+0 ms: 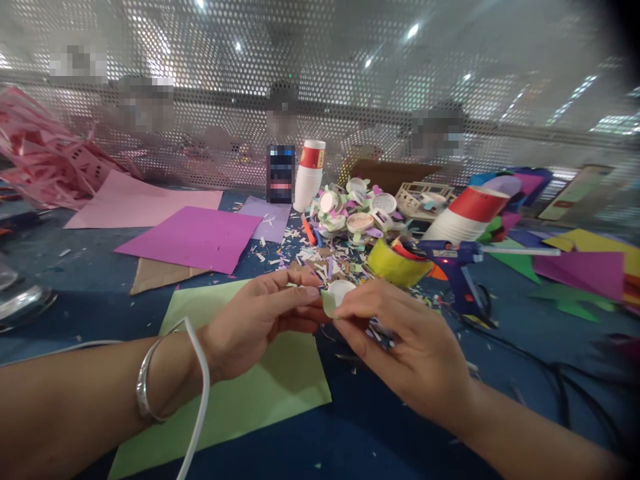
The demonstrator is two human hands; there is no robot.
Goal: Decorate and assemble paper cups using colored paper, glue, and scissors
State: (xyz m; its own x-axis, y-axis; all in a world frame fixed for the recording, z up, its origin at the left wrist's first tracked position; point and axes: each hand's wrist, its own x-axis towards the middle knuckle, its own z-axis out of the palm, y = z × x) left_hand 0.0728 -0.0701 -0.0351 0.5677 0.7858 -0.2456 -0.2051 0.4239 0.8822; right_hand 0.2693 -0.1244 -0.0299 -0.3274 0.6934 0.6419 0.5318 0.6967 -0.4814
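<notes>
Left hand [260, 320] and right hand [400, 340] pinch one small white paper disc [341, 291] with a green tab between fingertips, raised over the green paper sheet [250, 393] (glue gun [463, 267] lying near).

A blue glue gun [463, 267] is lying beside yellow tape [397, 262] (paper scraps all around), and magenta paper [193, 238] is overlapping brown cardboard [157, 275].
</notes>
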